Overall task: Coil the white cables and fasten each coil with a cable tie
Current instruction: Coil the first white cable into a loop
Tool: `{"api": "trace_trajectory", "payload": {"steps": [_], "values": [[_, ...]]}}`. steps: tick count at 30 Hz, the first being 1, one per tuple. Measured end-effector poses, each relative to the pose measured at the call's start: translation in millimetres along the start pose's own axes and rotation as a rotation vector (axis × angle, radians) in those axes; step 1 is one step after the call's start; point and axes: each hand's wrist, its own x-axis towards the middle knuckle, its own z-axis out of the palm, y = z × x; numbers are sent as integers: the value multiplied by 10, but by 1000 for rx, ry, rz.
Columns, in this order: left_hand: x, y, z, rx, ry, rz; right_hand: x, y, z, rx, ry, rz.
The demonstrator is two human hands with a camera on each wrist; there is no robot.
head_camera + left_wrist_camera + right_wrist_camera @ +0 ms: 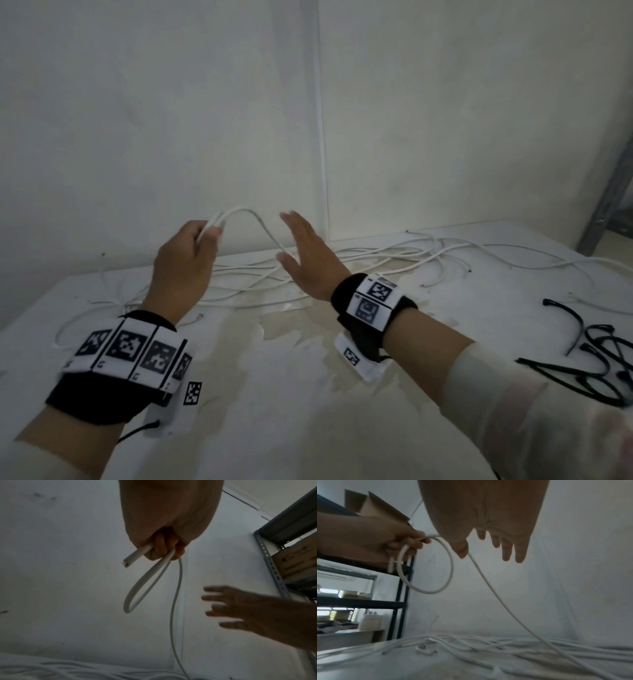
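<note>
My left hand (191,250) is raised above the table and grips a white cable (255,216) that makes one small loop (137,589); the cut end (127,562) sticks out of the fist. From the fist the cable arcs over and runs down to the heap of loose white cables (359,263) on the table. My right hand (305,253) hovers just right of that strand with straight, spread fingers (506,553) and holds nothing; its thumb (462,550) is close to the cable. Black cable ties (596,356) lie at the right.
A white table (274,411) with a worn, stained patch stands against a white wall (171,102). A metal shelf rack (274,566) with cardboard boxes stands to the right. Another dark shelf unit (399,601) shows in the right wrist view.
</note>
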Motion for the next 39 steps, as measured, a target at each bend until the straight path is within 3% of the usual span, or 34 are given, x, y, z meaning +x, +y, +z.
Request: {"api": "trace_trajectory", "payload": {"steps": [4, 8, 15, 26, 33, 39], "values": [[-107, 99, -17, -71, -176, 9, 113, -236, 78, -37, 84, -179], [-129, 128, -94, -161, -259, -18, 173, -293, 64, -53, 108, -196], [-40, 60, -291, -259, -162, -126, 135, -280, -167, 63, 2, -70], [-153, 55, -276, -188, -356, -257, 317, -262, -295, 22, 79, -129], [-186, 9, -191, -245, -335, -319, 423, -244, -176, -44, 16, -139], [-298, -163, -11, -99, -324, -267, 381, -164, 81, -220, -14, -95]]}}
